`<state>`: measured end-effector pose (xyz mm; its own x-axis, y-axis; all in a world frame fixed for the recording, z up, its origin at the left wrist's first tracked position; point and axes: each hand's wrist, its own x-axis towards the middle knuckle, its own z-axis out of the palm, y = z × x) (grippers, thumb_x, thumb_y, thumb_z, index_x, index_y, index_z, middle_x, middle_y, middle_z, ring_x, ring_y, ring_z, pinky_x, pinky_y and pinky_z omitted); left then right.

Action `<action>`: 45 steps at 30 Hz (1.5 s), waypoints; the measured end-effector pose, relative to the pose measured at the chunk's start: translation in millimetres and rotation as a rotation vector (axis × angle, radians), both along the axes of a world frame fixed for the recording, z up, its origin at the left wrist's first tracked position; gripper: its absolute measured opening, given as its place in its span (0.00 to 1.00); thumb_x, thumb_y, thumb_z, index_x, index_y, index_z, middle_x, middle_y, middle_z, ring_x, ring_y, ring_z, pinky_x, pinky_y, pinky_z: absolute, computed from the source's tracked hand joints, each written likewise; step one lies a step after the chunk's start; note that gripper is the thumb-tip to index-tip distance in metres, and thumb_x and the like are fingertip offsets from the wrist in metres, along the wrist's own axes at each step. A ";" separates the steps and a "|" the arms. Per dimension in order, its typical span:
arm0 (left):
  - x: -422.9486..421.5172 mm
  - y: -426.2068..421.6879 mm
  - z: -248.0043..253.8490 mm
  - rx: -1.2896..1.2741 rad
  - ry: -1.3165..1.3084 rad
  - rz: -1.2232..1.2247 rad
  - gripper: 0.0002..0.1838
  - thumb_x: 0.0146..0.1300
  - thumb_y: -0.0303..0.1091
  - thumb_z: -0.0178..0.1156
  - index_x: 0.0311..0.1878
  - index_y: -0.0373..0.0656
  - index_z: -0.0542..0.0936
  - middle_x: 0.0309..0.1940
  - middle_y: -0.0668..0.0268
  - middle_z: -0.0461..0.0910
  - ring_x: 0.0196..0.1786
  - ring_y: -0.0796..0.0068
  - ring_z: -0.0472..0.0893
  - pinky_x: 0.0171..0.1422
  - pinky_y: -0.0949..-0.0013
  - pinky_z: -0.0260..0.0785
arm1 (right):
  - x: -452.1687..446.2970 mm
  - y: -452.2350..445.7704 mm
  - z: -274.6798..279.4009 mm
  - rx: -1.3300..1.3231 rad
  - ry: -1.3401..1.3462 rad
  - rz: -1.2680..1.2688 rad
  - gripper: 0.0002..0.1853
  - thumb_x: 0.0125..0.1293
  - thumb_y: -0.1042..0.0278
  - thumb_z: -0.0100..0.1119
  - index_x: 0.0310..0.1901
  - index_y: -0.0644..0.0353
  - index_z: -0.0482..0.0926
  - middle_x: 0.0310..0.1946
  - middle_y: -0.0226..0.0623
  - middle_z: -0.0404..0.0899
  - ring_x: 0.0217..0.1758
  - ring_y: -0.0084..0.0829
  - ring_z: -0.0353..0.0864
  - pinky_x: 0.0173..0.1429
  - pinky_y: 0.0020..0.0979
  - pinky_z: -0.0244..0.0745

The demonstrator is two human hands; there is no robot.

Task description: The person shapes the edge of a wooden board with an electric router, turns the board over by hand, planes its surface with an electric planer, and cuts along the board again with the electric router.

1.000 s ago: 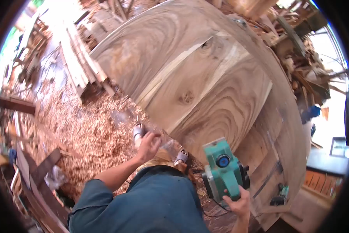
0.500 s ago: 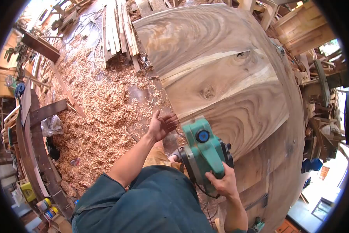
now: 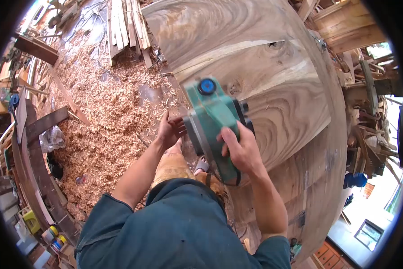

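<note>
A green electric hand planer [image 3: 212, 114] with a blue front knob is over the near left edge of a broad wooden slab [image 3: 260, 67]. My right hand [image 3: 242, 148] is wrapped round its rear handle. Slightly blurred, the planer is tilted; whether its base touches the wood cannot be made out. My left hand [image 3: 170, 131] is just left of the planer, fingers apart and holding nothing. The slab shows swirling grain, a pale band and a dark knot [image 3: 275, 45].
Curly wood shavings [image 3: 107, 112] cover the floor to the left. Long thin boards [image 3: 123, 27] lie at the slab's far left corner. Dark planks [image 3: 29, 148] stand at the far left. Scrap wood [image 3: 367, 148] is piled beyond the slab's right side. My sandalled foot [image 3: 202, 165] is below the planer.
My right hand has carried the planer forward and to the left along the slab's edge. My left hand has shifted left and slightly forward, still open. The view has shifted slightly.
</note>
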<state>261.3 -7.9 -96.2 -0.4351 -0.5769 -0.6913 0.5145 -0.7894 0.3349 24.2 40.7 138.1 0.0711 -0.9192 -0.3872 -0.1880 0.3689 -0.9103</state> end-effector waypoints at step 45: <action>-12.8 -42.7 36.8 -0.134 -0.141 0.123 0.37 0.76 0.65 0.37 0.68 0.41 0.73 0.59 0.56 0.81 0.58 0.59 0.80 0.62 0.58 0.69 | -5.0 -27.6 -11.9 -0.147 0.011 -0.137 0.14 0.74 0.58 0.57 0.43 0.64 0.78 0.22 0.34 0.79 0.21 0.23 0.78 0.28 0.30 0.72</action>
